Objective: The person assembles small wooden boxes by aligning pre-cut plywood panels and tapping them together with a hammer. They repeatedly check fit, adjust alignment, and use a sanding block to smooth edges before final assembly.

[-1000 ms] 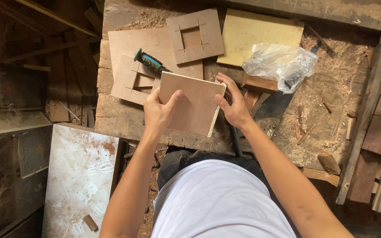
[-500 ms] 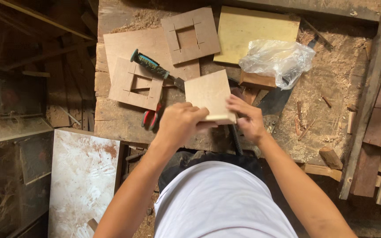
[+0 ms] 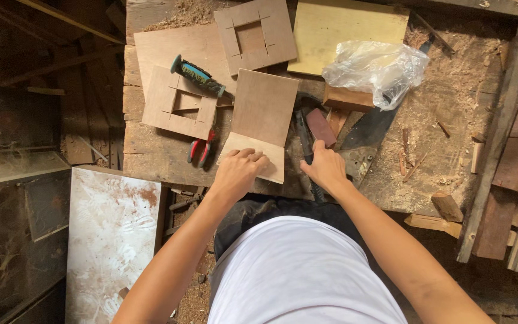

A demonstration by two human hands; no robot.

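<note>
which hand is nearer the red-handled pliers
Left. The left hand rests on the plywood board, just right of the red-handled pliers; the right hand is farther right, beyond the board.

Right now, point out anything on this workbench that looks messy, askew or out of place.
Sawdust and wood chips litter the bench's right side. A crumpled clear plastic bag lies on top of a saw blade. The plywood panel under the left hand sits slightly tilted. The right hand rests on a dark tool I cannot identify.
</note>
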